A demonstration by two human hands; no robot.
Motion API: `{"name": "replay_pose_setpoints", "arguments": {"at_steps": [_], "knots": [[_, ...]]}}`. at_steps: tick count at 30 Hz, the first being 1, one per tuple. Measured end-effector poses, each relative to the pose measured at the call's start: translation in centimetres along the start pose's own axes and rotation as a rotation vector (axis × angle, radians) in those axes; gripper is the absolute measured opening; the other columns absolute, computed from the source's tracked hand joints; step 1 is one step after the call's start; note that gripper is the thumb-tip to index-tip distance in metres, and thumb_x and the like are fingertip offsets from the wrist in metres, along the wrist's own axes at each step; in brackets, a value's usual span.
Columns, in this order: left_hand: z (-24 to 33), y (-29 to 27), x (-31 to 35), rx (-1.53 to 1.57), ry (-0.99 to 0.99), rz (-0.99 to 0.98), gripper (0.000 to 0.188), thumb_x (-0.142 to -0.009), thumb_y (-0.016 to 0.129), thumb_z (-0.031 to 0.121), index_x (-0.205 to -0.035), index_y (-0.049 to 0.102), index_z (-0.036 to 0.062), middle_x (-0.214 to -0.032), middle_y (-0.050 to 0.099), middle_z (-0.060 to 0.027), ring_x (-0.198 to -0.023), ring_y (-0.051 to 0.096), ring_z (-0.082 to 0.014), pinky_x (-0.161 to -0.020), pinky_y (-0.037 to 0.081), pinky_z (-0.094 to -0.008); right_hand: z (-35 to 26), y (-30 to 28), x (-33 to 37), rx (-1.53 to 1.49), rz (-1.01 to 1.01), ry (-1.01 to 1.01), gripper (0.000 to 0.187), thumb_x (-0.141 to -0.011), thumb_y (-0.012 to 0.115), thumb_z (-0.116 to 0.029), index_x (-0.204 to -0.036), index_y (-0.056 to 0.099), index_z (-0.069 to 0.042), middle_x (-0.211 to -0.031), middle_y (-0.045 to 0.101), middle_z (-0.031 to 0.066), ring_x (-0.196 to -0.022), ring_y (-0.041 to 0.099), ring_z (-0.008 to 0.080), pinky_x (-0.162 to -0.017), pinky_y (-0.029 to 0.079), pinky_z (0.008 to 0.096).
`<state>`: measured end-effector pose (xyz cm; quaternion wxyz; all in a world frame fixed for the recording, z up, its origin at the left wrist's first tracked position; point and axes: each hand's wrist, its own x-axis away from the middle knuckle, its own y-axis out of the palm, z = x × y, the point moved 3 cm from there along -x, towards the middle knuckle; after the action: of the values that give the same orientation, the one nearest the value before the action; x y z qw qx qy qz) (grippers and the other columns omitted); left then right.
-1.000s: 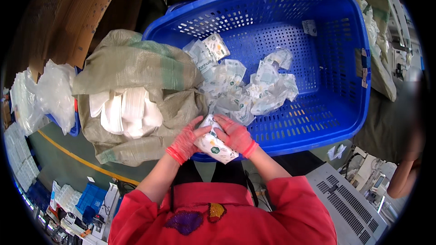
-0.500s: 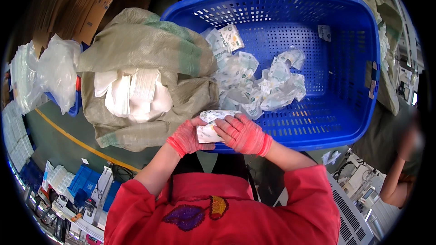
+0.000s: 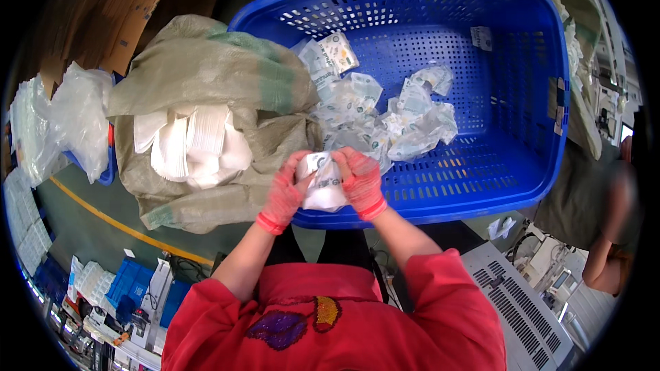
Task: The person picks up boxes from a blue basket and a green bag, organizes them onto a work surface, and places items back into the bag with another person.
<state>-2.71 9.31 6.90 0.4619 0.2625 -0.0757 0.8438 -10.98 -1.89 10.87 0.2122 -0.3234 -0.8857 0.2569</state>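
Between my two hands is a small tissue pack in white printed plastic film (image 3: 322,191), held just above the near rim of a blue perforated basket (image 3: 526,99). My left hand (image 3: 282,194), in a thin red fingerless glove, grips its left side. My right hand (image 3: 362,178), gloved alike, pinches the upper right corner. Crumpled printed wrappers (image 3: 416,120) lie in the basket's left and middle, with a squarish wrapped pack (image 3: 339,52) by its far left wall. To the left, an open woven sack (image 3: 206,58) holds stacks of white folded tissues (image 3: 196,144).
Clear plastic bags (image 3: 82,110) fill a blue bin at the far left, below stacked cardboard (image 3: 103,7). A grey vented metal cabinet (image 3: 515,302) stands at lower right. Another person's arm (image 3: 605,247) shows at the right edge.
The pack has turned and tilted, so a different printed face shows. My right hand has shifted left from across its front to its upper right corner. My view has moved slightly.
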Motion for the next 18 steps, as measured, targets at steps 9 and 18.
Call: {"name": "replay_pose_setpoints", "arguments": {"at_steps": [9,18], "knots": [[4.1,0.6,0.4,-0.404,0.027,-0.231,0.085,-0.058,0.068,0.020,-0.124,0.018,0.0036,-0.114,0.039,-0.0156,-0.106,0.039,-0.0230,-0.089,0.029,-0.0292,0.4,-1.3,0.2,-0.175,0.075,0.290,0.019,-0.079,0.044,-0.018,-0.075,0.053,-0.002,-0.068,0.053,0.0167,-0.064,0.052,0.0284,-0.056,0.039,0.0330],[4.1,1.0,2.9,-0.294,0.109,-0.463,0.068,-0.057,0.066,0.013,-0.117,0.036,0.0100,-0.105,0.048,-0.0116,-0.097,0.047,-0.0267,-0.081,0.038,-0.0303,13.7,-4.0,-0.3,-0.420,0.370,0.852,0.021,-0.078,0.049,-0.024,-0.076,0.053,-0.003,-0.063,0.052,0.0058,-0.061,0.052,0.0160,-0.048,0.040,0.0290]]}}
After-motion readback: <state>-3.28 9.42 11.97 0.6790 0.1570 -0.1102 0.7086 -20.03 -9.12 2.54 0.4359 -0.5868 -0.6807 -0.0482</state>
